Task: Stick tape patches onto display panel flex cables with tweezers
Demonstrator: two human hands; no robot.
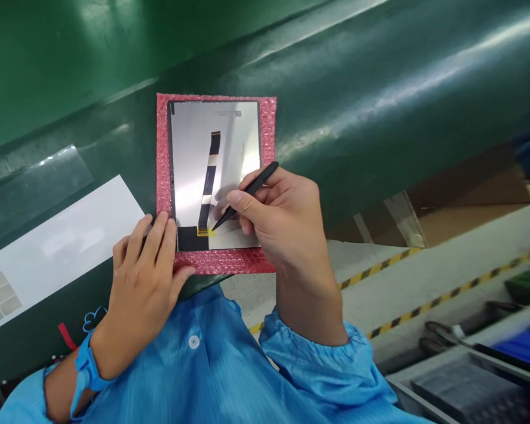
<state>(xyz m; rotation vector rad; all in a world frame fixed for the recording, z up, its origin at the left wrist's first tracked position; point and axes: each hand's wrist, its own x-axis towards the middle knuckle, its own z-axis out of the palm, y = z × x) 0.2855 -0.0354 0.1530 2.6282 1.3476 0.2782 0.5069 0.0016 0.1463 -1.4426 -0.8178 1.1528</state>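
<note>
A display panel lies silver back up on pink bubble wrap. Along its back runs a black flex cable, ending in a yellow connector near the panel's lower edge. My right hand pinches black tweezers, whose pointed tip is beside that connector, over a small yellow patch. From here I cannot tell whether the tip touches it. My left hand rests flat with fingers extended, its fingertips on the bubble wrap and the panel's lower left edge. A blue wrist strap circles the left wrist.
On the dark green mat to the left lie a white sheet with grey squares and a clear plastic film. Cardboard is at the right. Beyond are striped floor tape and a grey crate.
</note>
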